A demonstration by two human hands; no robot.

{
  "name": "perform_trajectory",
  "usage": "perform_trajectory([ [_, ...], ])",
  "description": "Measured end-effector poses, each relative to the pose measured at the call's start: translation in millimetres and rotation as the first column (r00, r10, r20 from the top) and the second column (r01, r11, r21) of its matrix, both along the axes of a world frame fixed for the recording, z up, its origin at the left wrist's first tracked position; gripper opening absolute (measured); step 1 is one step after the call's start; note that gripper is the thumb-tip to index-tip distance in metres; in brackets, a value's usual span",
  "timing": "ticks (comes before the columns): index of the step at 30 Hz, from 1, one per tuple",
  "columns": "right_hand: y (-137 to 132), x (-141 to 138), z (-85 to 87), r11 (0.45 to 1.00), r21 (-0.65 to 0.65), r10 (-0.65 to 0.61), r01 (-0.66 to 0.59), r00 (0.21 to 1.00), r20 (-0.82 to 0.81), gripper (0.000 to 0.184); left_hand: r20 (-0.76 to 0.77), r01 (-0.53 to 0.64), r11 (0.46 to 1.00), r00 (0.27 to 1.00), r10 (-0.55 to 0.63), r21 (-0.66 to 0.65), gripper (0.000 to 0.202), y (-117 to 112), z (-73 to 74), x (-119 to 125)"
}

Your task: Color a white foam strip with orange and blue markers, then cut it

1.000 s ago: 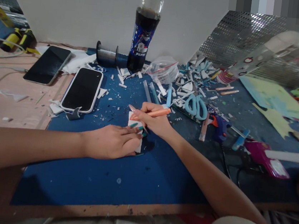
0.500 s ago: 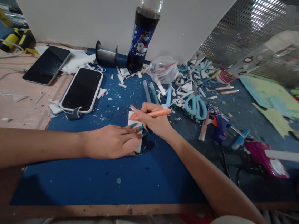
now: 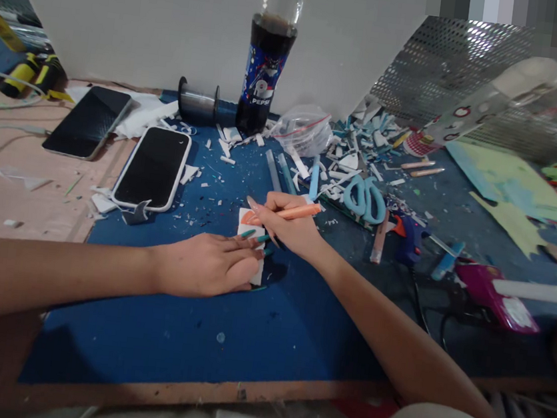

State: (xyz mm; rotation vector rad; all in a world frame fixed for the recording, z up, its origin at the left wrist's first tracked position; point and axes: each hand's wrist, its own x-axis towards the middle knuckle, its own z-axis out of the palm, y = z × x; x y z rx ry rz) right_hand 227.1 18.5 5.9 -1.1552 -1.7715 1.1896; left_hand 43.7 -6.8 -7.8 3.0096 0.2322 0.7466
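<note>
Your right hand (image 3: pixel 294 227) has its grip pinched around an orange marker (image 3: pixel 304 211), whose tip end is down at the white piece (image 3: pixel 245 228). An orange mark (image 3: pixel 247 217) shows on the far end of that white piece. Your left hand (image 3: pixel 212 265) lies flat across the white piece, its fingers close together, covering the middle and pressing from above instead of pinching.

The white piece rests on the blue mat (image 3: pixel 163 337), which covers part of the worktop (image 3: pixel 49 213). To the left of the white piece you have a phone in a white case (image 3: pixel 153 166), and farther left a second phone (image 3: pixel 88 121). Beyond the white piece stand a Pepsi bottle (image 3: pixel 265 77) and, left of its far end, a spool (image 3: pixel 197 101). A clear plastic bag (image 3: pixel 303 133) lies beyond the white piece and a little right. Light blue scissors (image 3: pixel 372 206) lie to its right, with a heap of scraps (image 3: pixel 367 135) farther back on that side. Well to the right of the white piece are a dark blue glue gun (image 3: pixel 411 241) and a magenta tool (image 3: pixel 491 287).
</note>
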Motion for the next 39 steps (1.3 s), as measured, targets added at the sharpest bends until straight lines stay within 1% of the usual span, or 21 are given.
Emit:
perform_trajectory([
  [3, 0.4, 1.2, -1.1, 1.0, -0.005, 0.014, -0.014, 1.0, -0.01, 0.038, -0.002, 0.0, 1.0, 1.0, 0.0, -0.006, 0.023, 0.0, 0.1, 0.3],
  [11, 0.5, 3.5, -0.8, 1.0, 0.005, -0.004, 0.004, 1.0, 0.005, 0.039, 0.005, -0.009, 1.0, 1.0, 0.009, 0.0, 0.023, 0.8, -0.2, 1.1],
  [17, -0.2, 3.4, -0.3, 0.999, -0.03, -0.044, 0.045, 0.999, 0.007, 0.042, 0.011, -0.002, 1.0, 1.0, 0.002, -0.004, 0.022, 0.5, 0.8, 0.2],
  [25, 0.6, 6.5, -0.9, 0.998, -0.043, -0.036, 0.034, 0.999, -0.039, 0.04, 0.014, 0.001, 1.0, 1.0, -0.001, -0.014, 0.022, 1.3, 1.4, 0.5],
  [29, 0.9, 6.1, -0.1, 0.997, -0.048, -0.06, 0.058, 0.998, -0.034, 0.04, 0.017, 0.001, 1.0, 1.0, -0.001, -0.011, 0.022, 0.8, 0.7, 0.3],
  [33, 0.7, 5.4, -1.0, 0.995, -0.023, -0.093, 0.093, 0.996, -0.015, 0.04, 0.007, 0.001, 1.0, 1.0, -0.001, -0.013, 0.021, 0.4, -0.3, 0.0],
  [36, 0.7, 6.1, -3.5, 0.993, -0.016, -0.12, 0.119, 0.992, -0.037, 0.041, 0.016, 0.003, 1.0, 1.0, -0.003, -0.013, 0.021, 0.7, 0.1, 0.1],
  [39, 1.8, 7.5, -5.4, 0.989, -0.057, -0.138, 0.133, 0.986, -0.093, 0.042, 0.015, 0.009, 1.0, 1.0, -0.009, -0.018, 0.02, 1.2, 0.5, 0.0],
])
